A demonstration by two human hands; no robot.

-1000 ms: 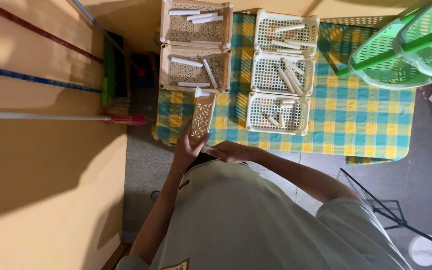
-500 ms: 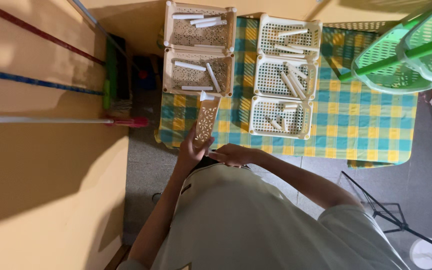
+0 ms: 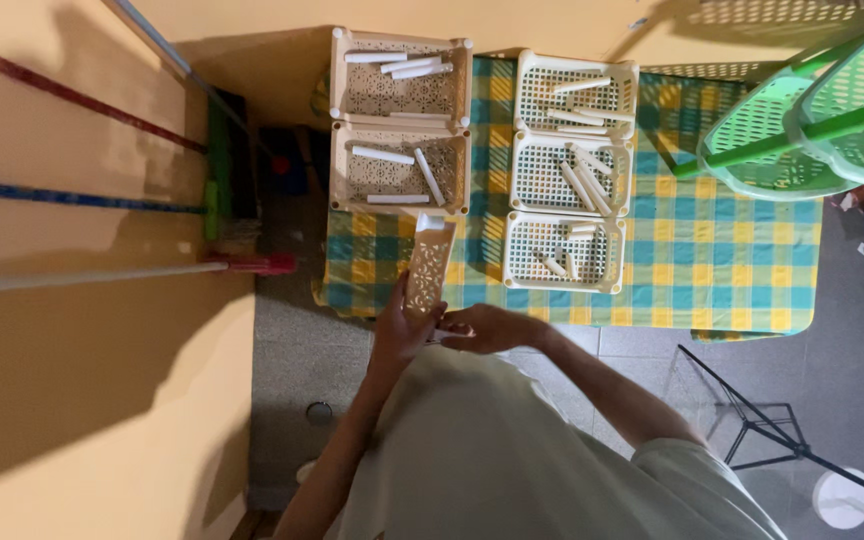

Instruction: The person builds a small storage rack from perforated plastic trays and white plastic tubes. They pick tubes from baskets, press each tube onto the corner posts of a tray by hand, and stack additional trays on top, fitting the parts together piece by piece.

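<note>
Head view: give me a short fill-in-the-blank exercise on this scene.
1. The left hand holds a beige perforated panel that stands ____.
2. The tablecloth has a ____ pattern.
3. The white baskets number ____.
4. The right hand is beside the ____ hand.

Missing: upright; checked; three; left

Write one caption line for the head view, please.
Both hands, left hand and right hand, hold a beige perforated panel before the checkered table.

No pkgs, labels, signs or screens visible anywhere in view.
</note>
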